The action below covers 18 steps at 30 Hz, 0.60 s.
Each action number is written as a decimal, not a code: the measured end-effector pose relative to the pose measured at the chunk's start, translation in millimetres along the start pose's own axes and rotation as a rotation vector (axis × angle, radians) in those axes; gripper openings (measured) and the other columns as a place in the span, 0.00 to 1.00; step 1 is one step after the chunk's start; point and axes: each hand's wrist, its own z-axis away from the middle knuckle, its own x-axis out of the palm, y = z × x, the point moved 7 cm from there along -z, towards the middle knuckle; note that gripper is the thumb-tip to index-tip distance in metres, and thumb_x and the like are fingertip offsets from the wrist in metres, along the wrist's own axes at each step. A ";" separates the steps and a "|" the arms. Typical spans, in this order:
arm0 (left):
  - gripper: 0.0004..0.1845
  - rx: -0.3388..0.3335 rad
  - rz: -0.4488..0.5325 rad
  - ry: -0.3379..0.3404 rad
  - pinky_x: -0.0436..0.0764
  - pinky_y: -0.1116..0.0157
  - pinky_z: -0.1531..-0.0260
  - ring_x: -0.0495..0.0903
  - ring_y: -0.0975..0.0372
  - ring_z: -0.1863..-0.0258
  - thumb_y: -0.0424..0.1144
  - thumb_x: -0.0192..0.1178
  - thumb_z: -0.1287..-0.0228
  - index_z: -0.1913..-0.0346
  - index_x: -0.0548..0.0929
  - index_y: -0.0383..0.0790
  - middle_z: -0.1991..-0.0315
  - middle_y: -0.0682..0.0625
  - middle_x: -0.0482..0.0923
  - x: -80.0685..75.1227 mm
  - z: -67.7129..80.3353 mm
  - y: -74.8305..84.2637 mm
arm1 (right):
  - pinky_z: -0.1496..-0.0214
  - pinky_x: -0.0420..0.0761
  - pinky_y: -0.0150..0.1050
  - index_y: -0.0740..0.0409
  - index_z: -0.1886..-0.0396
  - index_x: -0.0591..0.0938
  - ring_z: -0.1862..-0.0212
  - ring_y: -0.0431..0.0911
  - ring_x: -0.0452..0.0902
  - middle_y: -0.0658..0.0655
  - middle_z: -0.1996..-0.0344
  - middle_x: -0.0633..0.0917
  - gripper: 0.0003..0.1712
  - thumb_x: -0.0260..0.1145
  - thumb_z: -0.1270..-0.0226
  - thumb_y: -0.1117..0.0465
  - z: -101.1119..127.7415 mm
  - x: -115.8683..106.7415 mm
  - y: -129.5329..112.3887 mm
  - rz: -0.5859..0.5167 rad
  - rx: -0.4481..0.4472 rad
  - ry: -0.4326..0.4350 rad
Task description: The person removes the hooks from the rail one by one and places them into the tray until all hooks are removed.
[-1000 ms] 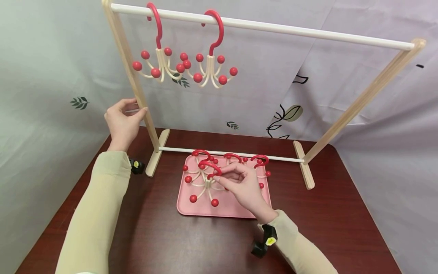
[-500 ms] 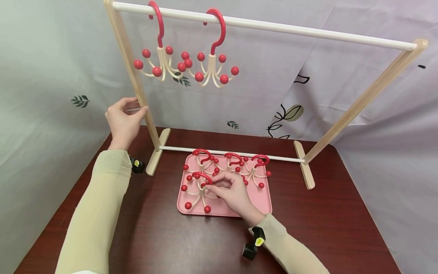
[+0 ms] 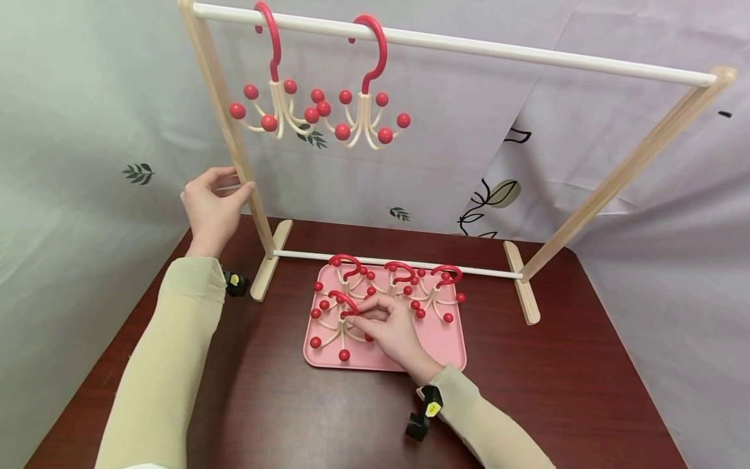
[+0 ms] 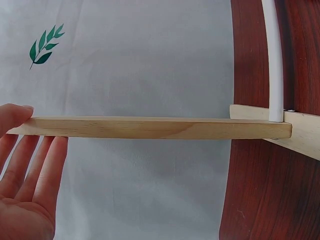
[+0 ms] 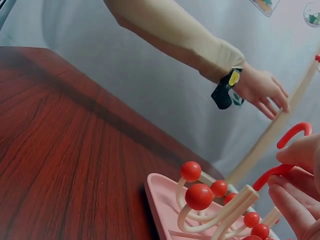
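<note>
In the head view my left hand (image 3: 209,210) grips the left wooden post (image 3: 219,98) of a rack. The left wrist view shows the thumb on one side of that post (image 4: 150,129) and the fingers on the other. My right hand (image 3: 394,331) pinches the red hook of a hanger with several cream arms tipped by red balls (image 3: 344,355). This hanger is at the left front of a pink tray (image 3: 436,339); whether it touches the tray I cannot tell. Behind it three similar hangers, one with its hook (image 3: 450,271) at the right, stand on the tray.
Two like hangers, one on the left (image 3: 274,58) and one beside it (image 3: 381,52), hang from the rack's white top rod (image 3: 527,52). A lower white rod (image 3: 486,271) runs behind the tray. The right post (image 3: 627,172) stands on a wooden foot (image 3: 521,286).
My right hand has moved left across the tray with the hanger, which has also turned slightly. The left hand has stayed at the post.
</note>
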 end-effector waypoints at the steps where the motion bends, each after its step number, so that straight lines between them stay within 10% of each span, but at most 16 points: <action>1: 0.20 0.000 -0.001 0.000 0.85 0.68 0.55 0.87 0.65 0.57 0.44 0.73 0.38 0.44 0.88 0.46 0.52 0.48 0.88 0.0 0.1 0.0 | 0.65 0.86 0.39 0.69 0.56 0.85 0.59 0.45 0.87 0.61 0.60 0.90 0.12 0.75 0.39 0.72 -0.1 0.4 0.8 -0.004 0.007 -0.001; 18: 0.19 0.006 0.005 0.005 0.85 0.68 0.56 0.87 0.65 0.58 0.44 0.73 0.38 0.44 0.88 0.46 0.52 0.47 0.88 0.3 -0.8 -1.2 | 0.65 0.85 0.32 0.69 0.59 0.85 0.56 0.55 0.87 0.62 0.62 0.89 0.10 0.76 0.39 0.72 4.6 3.2 0.0 -0.020 -0.036 -0.017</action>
